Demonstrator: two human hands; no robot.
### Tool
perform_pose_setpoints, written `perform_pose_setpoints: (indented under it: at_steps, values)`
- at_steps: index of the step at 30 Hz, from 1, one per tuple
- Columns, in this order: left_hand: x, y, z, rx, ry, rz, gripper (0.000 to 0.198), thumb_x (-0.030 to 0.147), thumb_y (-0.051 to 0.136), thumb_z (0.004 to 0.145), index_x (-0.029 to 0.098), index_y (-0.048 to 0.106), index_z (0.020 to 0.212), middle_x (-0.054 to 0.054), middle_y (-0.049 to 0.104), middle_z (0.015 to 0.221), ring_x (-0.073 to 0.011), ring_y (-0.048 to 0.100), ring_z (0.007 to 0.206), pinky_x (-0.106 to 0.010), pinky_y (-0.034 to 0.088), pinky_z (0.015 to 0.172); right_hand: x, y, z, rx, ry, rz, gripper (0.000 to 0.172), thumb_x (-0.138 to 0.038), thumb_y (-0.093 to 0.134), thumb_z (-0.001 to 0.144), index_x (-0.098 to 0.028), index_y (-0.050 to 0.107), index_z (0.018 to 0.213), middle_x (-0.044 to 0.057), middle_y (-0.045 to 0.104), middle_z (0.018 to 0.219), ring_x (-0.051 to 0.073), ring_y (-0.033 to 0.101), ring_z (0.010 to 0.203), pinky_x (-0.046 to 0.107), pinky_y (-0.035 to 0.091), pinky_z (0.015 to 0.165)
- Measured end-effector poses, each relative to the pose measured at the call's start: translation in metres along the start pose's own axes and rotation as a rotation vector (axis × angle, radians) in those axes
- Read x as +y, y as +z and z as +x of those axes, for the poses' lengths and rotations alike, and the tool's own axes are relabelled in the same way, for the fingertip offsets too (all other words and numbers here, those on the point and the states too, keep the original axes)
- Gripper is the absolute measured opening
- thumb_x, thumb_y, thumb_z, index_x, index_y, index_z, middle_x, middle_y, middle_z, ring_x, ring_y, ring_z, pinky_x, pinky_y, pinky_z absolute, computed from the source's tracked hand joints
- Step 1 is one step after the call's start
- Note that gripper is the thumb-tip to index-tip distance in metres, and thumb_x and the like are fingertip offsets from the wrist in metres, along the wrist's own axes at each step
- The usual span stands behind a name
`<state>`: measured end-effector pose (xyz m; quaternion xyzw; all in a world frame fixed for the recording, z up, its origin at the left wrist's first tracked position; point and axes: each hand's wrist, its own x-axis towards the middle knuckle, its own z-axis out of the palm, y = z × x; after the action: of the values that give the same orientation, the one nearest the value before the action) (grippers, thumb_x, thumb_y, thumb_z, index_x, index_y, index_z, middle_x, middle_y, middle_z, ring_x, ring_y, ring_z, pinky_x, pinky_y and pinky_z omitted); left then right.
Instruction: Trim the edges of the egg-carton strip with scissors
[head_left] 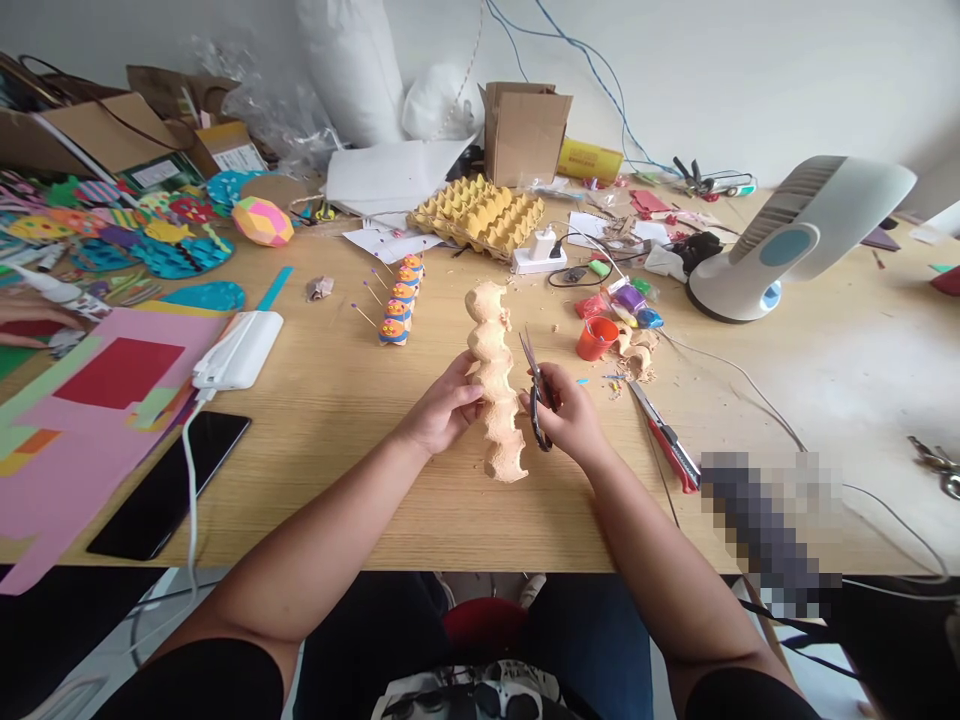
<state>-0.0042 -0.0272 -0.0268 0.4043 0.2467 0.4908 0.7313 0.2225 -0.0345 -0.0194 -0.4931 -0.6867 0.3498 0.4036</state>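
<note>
Right now your left hand point(448, 408) holds a tan egg-carton strip point(495, 385) by its left edge, fingers closed around the middle cups. The strip runs lengthwise away from you, raised over the near-middle part of the wooden table point(337, 490); its right edge is ragged and scalloped. Your right hand point(574, 415) grips black-handled scissors point(538, 388), fingers in the loops, blades pointing away from you just beside that ragged edge; can't tell whether they touch it.

Left of the strip, beyond your left hand: a painted row of cups point(401, 300), orange and blue with small faces, purple-tipped sticks standing out from its left side. Farther back, a yellow egg tray point(480, 215), with a white power strip point(536, 258) near its front right corner.

Right of the scissors: a small red cup point(597, 340), carton scraps point(637, 350) beside it, and a red-handled cutter point(666, 437) lying slantwise nearer you. A white fan point(795, 240) stands farther right.

Left side: a black phone point(171, 487) and a white power bank point(240, 350) lie by pink paper point(112, 420). Another person's hand point(30, 322) shows at the far left edge.
</note>
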Motion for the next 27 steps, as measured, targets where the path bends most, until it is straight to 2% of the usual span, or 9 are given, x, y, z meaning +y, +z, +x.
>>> perform_pose_setpoints:
  at_steps: [2, 8, 14, 21, 27]
  values:
    - [-0.001, 0.000, -0.001, -0.011, -0.012, 0.007, 0.068, 0.040, 0.095, 0.077, 0.031, 0.064, 0.136, -0.001, 0.076, 0.103, -0.0203, 0.076, 0.083, -0.032, 0.061, 0.071, -0.004, 0.000, 0.000, -0.023, 0.023, 0.058, 0.046, -0.054, 0.080, 0.086, -0.023, 0.064, 0.115, -0.004, 0.055, 0.079, 0.015, 0.049, 0.070, 0.030, 0.042, 0.067]
    - [-0.001, 0.001, -0.001, -0.002, 0.001, 0.059, 0.066, 0.036, 0.095, 0.077, 0.028, 0.062, 0.134, -0.001, 0.077, 0.100, -0.0192, 0.075, 0.086, -0.029, 0.058, 0.073, -0.015, 0.001, -0.001, -0.122, 0.135, 0.320, 0.048, -0.062, 0.078, 0.085, -0.024, 0.063, 0.111, 0.000, 0.066, 0.087, 0.018, 0.062, 0.081, 0.031, 0.053, 0.075]
    - [-0.005, 0.005, 0.000, -0.023, 0.041, 0.073, 0.067, 0.034, 0.097, 0.076, 0.027, 0.061, 0.132, -0.001, 0.079, 0.104, -0.0202, 0.076, 0.094, -0.033, 0.059, 0.086, -0.010, 0.004, -0.002, -0.099, 0.110, 0.284, 0.049, -0.059, 0.077, 0.086, -0.022, 0.064, 0.114, 0.003, 0.069, 0.094, 0.020, 0.065, 0.086, 0.033, 0.054, 0.079]
    - [-0.008, 0.006, 0.001, -0.051, 0.028, 0.072, 0.064, 0.034, 0.097, 0.079, 0.026, 0.061, 0.130, -0.002, 0.080, 0.108, -0.0205, 0.077, 0.097, -0.033, 0.058, 0.089, -0.005, 0.006, -0.003, -0.081, 0.097, 0.239, 0.040, -0.058, 0.074, 0.090, -0.023, 0.066, 0.108, 0.002, 0.067, 0.090, 0.021, 0.064, 0.088, 0.034, 0.053, 0.081]
    - [-0.010, 0.007, 0.001, -0.070, 0.019, 0.051, 0.062, 0.034, 0.098, 0.079, 0.026, 0.062, 0.129, -0.002, 0.081, 0.109, -0.0194, 0.076, 0.099, -0.032, 0.056, 0.090, -0.005, 0.008, -0.004, -0.068, 0.097, 0.271, 0.041, -0.059, 0.078, 0.089, -0.023, 0.066, 0.106, 0.002, 0.065, 0.088, 0.021, 0.061, 0.085, 0.033, 0.052, 0.079]
